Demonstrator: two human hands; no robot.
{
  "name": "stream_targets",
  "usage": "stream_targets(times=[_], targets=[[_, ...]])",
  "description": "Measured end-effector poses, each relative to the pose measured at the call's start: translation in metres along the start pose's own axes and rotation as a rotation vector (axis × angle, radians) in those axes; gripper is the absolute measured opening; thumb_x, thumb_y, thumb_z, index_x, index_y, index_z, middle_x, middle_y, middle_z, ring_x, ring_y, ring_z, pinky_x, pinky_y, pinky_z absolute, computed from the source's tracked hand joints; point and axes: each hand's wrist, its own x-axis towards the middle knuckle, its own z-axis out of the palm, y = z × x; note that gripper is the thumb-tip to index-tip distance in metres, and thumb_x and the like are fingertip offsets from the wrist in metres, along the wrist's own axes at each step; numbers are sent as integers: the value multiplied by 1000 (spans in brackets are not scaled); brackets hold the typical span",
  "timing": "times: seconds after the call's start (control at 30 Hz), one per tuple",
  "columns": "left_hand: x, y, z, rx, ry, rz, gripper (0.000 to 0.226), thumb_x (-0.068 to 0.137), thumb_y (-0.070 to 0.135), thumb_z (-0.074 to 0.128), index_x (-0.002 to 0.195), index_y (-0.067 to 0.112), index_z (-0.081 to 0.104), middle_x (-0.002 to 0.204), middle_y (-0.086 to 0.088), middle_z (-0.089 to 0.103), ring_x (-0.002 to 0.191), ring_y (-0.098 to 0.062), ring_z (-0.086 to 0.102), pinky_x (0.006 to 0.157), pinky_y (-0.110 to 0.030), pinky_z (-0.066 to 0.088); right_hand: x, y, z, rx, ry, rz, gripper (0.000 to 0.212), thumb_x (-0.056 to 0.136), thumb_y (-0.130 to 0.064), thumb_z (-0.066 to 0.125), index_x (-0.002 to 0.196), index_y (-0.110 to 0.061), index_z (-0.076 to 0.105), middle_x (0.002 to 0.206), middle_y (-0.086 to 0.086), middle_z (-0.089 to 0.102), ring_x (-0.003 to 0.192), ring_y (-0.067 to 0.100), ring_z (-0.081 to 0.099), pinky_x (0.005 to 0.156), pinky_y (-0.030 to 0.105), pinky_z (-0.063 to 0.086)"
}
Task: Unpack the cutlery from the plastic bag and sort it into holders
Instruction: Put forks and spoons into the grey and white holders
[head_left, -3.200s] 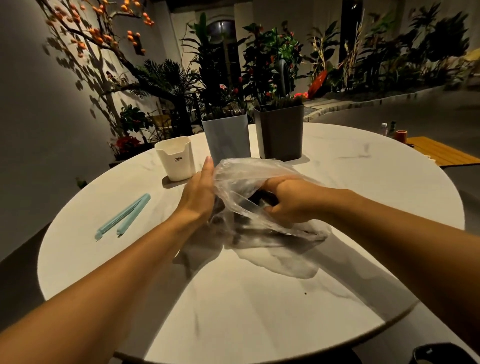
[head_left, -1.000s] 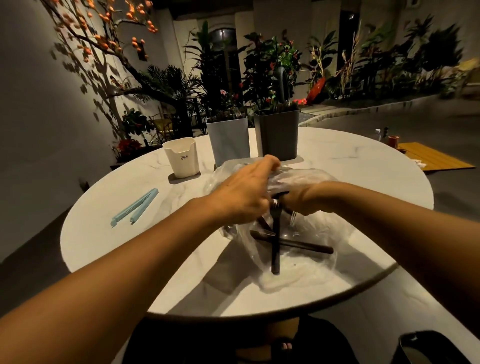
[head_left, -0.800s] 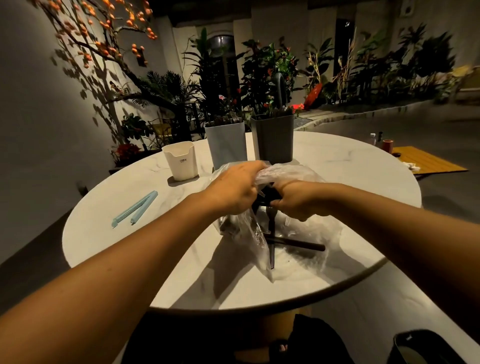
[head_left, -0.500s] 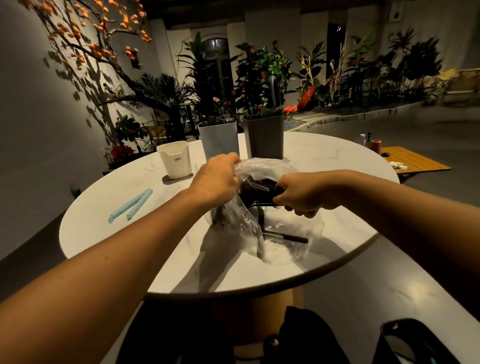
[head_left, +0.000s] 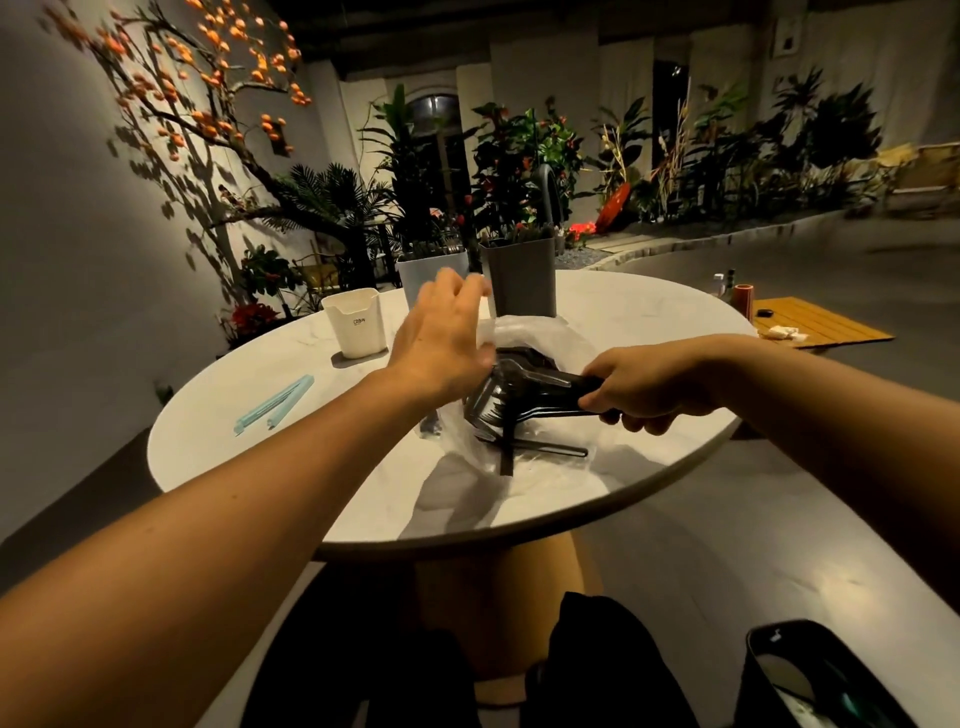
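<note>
Right hand (head_left: 647, 387), mid-frame, grips a bundle of black cutlery (head_left: 524, 397) by the handles — its heads still in the clear plastic bag (head_left: 540, 338) on the white worktop (head_left: 311, 457). Left hand (head_left: 441, 340) hovers above it, fingers spread and blurred, holding nothing — three holders stand behind.

Both forearms bare, no sleeves/watch/rings seen on left hand (head_left: 441, 338) or right hand (head_left: 647, 387); dark trousers below.
</note>
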Motion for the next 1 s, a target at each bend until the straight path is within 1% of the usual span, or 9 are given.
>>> stream_targets(times=[0.07, 0.17, 0.27, 0.4, 0.5, 0.6, 0.73, 0.83, 1.0], targets=[[-5, 7, -7, -11, 147, 203, 34, 83, 28, 72, 108, 16, 52, 98, -2, 54, 84, -21, 52, 67, -36, 51, 1, 2, 0, 6, 4, -3, 23, 105, -14, 44, 124, -5, 51, 91, 12, 47, 61, 14, 35, 49, 22, 33], [-15, 23, -8, -158, -89, 213, 20, 92, 33, 66, 86, 15, 60, 72, 4, 57, 65, -17, 56, 57, -32, 51, 6, 2, -1, 44, 11, 4, 23, 104, -14, 46, 123, -4, 53, 90, 12, 49, 61, 14, 37, 49, 21, 34], [-18, 22, 6, -161, -384, -61, 27, 99, 33, 55, 85, 17, 71, 76, -3, 66, 72, -21, 63, 66, -36, 57, 13, -2, 1, 95, 14, -4, 24, 103, -14, 48, 123, -2, 54, 90, 13, 51, 60, 14, 38, 50, 22, 36], [-21, 5, 15, -81, -449, -131, 10, 96, 18, 61, 88, 19, 67, 86, -2, 64, 78, -19, 61, 63, -27, 50, 25, -13, 11, 92, 102, -52, 24, 104, -17, 47, 122, -3, 54, 88, 10, 59, 65, 14, 54, 51, 21, 48], [-21, -6, 15, -43, -431, -117, 17, 91, 8, 65, 88, 24, 62, 94, -1, 61, 83, -18, 58, 60, -21, 42, 39, -22, 22, 61, 135, -60, 23, 104, -16, 46, 122, -5, 53, 90, 10, 65, 69, 16, 65, 54, 25, 55], [-15, -15, 15, -9, -333, -125, 20, 87, 5, 69, 88, 24, 62, 98, -1, 62, 87, -20, 57, 64, -27, 48, 54, -30, 35, -105, 166, -56, 24, 101, -13, 46, 119, -4, 57, 91, 13, 65, 81, 24, 67, 67, 33, 60], [-11, -22, 18, 5, -266, -145, 18, 87, 7, 71, 97, 22, 67, 102, -2, 63, 91, -23, 59, 81, -39, 58, 66, -37, 44, -412, 265, -46, 26, 102, -22, 48, 117, -8, 62, 88, 6, 57, 84, 21, 55, 73, 30, 44], [-11, -25, 20, 13, -238, -162, 17, 89, 9, 70, 100, 21, 67, 105, -2, 63, 92, -24, 59, 84, -41, 57, 69, -40, 43, -501, 279, -37, 26, 100, -23, 49, 118, -8, 61, 93, 7, 56, 87, 23, 55, 75, 30, 45], [-9, -29, 24, 11, -223, -172, 21, 90, 3, 66, 102, 20, 67, 107, -2, 62, 93, -24, 58, 85, -41, 57, 74, -43, 39, -562, 244, -22, 22, 96, -17, 52, 115, -10, 60, 81, 4, 53, 85, 22, 54, 72, 30, 44]])
